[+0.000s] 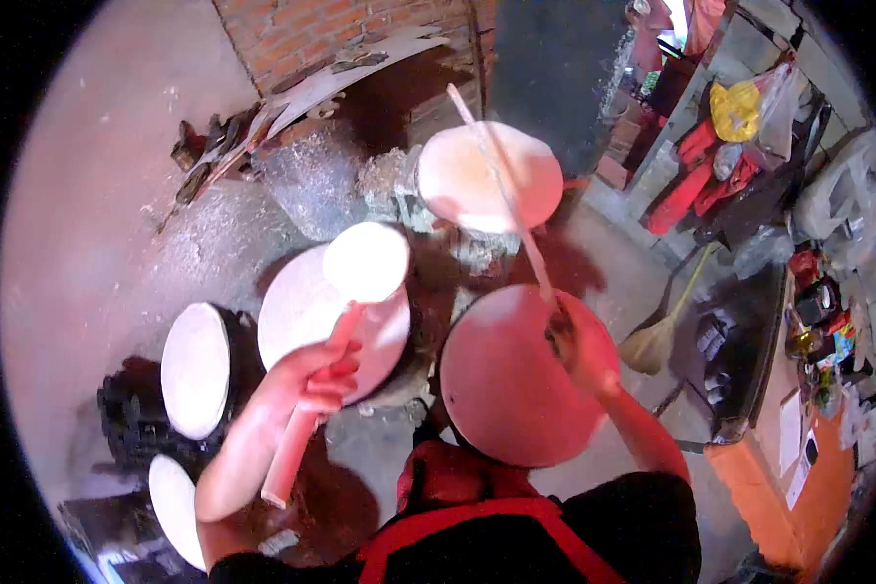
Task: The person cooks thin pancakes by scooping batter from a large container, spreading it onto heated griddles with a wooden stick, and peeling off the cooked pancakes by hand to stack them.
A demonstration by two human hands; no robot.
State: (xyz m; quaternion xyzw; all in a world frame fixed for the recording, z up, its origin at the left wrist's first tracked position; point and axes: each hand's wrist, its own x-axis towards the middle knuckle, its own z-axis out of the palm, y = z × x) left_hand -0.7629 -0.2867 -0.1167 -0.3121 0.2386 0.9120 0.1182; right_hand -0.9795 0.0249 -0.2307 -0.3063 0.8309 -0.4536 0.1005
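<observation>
A person's left hand (321, 375) has its fingers (336, 378) wrapped around the handle of a white, round-headed paddle (365, 261), over the left disc (290, 310). The right hand (586, 352), fingers closed around a long stick (504, 190), is above a reddish disc (516, 399). The stick slants far and left, across the far disc (448, 180).

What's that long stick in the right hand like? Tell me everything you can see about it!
The stick is long, thin and pale, and looks like wood, with a pinkish tint. The right hand grips it near its lower end, which the fingers partly hide. From there it slants up and to the left in the picture, passing in front of a pale round disc. Its far end shows, with nothing on it. I can't tell whether the stick touches the disc.
</observation>
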